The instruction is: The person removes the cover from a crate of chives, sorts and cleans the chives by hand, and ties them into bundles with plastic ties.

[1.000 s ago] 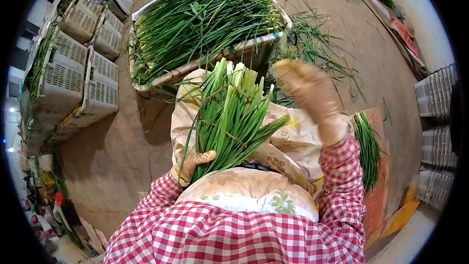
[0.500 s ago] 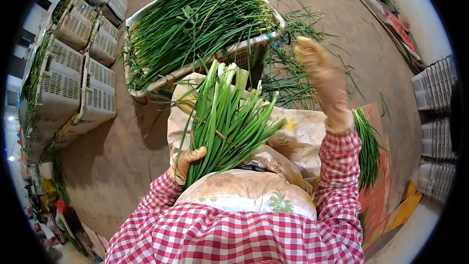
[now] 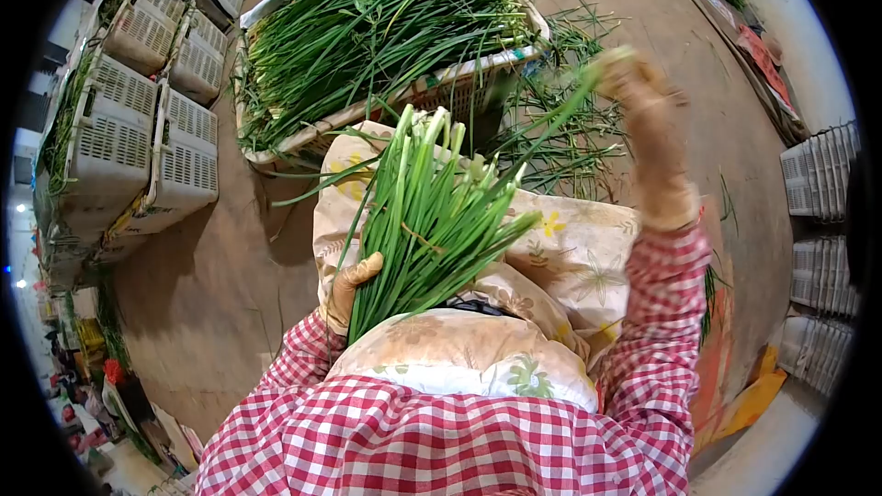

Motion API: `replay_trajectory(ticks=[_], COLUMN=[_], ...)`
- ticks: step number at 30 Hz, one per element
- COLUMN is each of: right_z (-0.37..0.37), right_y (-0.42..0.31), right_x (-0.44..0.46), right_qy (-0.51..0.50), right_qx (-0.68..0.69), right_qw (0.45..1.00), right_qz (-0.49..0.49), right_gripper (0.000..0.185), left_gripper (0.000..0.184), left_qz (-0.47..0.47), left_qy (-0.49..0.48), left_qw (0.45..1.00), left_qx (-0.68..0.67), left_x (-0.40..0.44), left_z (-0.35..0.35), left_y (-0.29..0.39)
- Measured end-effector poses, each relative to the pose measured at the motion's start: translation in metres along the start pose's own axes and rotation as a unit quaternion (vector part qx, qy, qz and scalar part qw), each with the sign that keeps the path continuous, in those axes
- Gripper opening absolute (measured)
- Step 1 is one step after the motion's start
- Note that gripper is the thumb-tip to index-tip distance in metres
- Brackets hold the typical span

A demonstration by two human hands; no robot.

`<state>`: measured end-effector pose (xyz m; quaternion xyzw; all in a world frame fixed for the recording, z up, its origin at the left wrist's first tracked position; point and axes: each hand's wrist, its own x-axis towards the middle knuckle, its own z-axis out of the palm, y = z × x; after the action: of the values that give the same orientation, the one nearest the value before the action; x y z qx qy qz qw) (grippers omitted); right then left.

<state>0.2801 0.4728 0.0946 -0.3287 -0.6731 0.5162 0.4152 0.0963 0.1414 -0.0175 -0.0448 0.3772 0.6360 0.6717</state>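
Observation:
My gloved left hand (image 3: 351, 292) is wrapped round the lower left side of a bunch of garlic chives (image 3: 427, 220), its thumb lying across the leaves. The bunch leans across my lap with its pale cut ends pointing up and away. Out to the right, my gloved right hand (image 3: 648, 119) is raised and blurred by motion. A streak of green chive leaves (image 3: 565, 115) trails from its closed fingertips, down and to the left. Beneath the bunch lies a stained floral apron (image 3: 583, 257).
In front of me stands a crate (image 3: 322, 129) heaped with chives. Loose leaves (image 3: 574, 161) litter the floor to its right. Stacked white crates (image 3: 115, 133) line the left side, with more crates (image 3: 820, 179) at the right. An orange sheet (image 3: 717, 340) lies by my right side.
My right hand has swung outward to the right, and green leaves now trail from it. My left hand keeps its hold on the bunch.

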Motion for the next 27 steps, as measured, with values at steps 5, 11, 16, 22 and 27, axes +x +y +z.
replay_trajectory(ticks=[5, 11, 16, 22, 27], right_z=[-0.107, -0.054, 0.066, 0.1, 0.071], right_y=[-0.011, 0.031, 0.001, 0.016, -0.022], right_x=[0.062, 0.011, -0.081, -0.115, -0.13], right_qy=[0.244, 0.008, -0.312, -0.315, -0.443], right_qx=[-0.3, -0.552, -0.249, -0.23, 0.071], right_qw=[0.908, 0.805, 0.907, 0.901, 0.893], right_qz=[-0.158, -0.217, -0.131, -0.188, -0.022], right_gripper=[0.021, 0.036, 0.038, 0.022, 0.026], left_gripper=[0.046, 0.045, 0.049, 0.054, 0.062], left_qz=[0.01, 0.026, 0.0, -0.004, 0.049], left_qy=[-0.004, -0.006, -0.014, -0.012, -0.062], left_qw=[0.999, 0.999, 1.0, 0.999, 0.996], left_qx=[-0.033, -0.031, 0.001, 0.033, -0.045], left_x=[0.002, 0.007, 0.004, 0.012, 0.03], left_z=[-0.001, 0.001, 0.03, 0.02, 0.017], left_y=[0.0, 0.003, 0.012, 0.005, -0.002])
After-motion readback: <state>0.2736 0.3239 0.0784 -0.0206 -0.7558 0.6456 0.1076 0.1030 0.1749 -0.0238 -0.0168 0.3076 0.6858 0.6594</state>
